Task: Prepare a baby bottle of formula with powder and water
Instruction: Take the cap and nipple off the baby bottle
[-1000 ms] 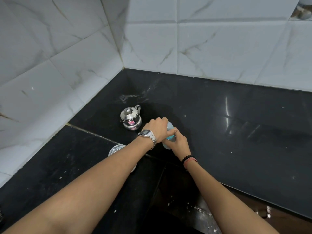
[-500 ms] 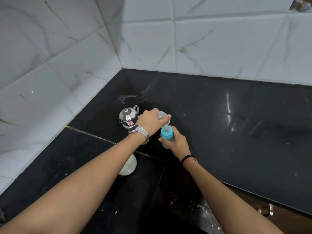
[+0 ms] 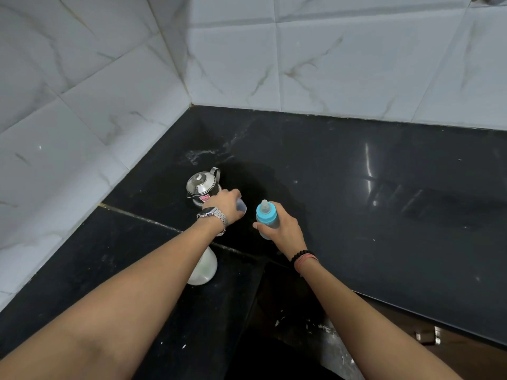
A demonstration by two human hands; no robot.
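Right hand [image 3: 282,231] gripped the clear baby bottle with blue collar and teat [image 3: 266,217], steadying it | left hand [image 3: 226,205] held its translucent cap [image 3: 241,207] clear, fingers curled around it | steel kettle [image 3: 201,186] just beyond the left fingers.

— What do the hands hold?
— The right hand [image 3: 285,231] grips the baby bottle [image 3: 266,219] upright on the black counter [image 3: 384,215]; the left hand [image 3: 226,205] holds its clear cap [image 3: 241,207] beside the steel kettle [image 3: 200,185].

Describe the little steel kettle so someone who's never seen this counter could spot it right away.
Find the corner where the white marble-look tiled walls meet the black countertop. The steel kettle stands near the left wall, just beyond the left hand. It is the only shiny metal thing, with a pink sticker.
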